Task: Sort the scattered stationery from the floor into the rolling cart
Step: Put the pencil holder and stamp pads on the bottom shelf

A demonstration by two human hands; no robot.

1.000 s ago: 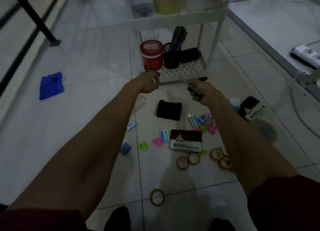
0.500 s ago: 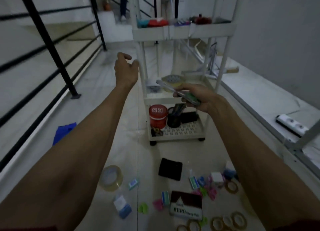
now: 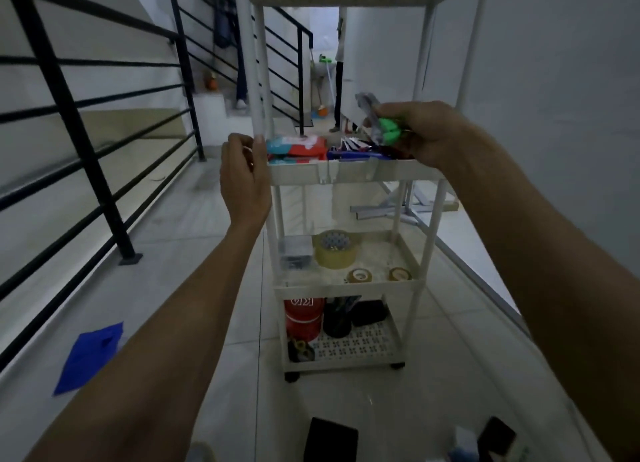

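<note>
The right hand grasps a clear stationery piece with a green part, its fingers curled round the green end. It holds the piece just above the right side of the second shelf of the rolling cart. What the piece exactly is, I cannot tell. I judge it to be light, stiff plastic and a little slippery, so a grip near its middle would keep it from tipping. The left hand holds the front left post at the corner of this shelf, probably to steady the cart on its wheels. On the third shelf I count one clear box by the left edge, one big tape roll beside it, and two small tape rolls at the front edge. On the bottom shelf stand one red canister, one black cup and one black case. On the floor before the cart lies one black flat thing, and well apart to the left one blue bag.
</note>
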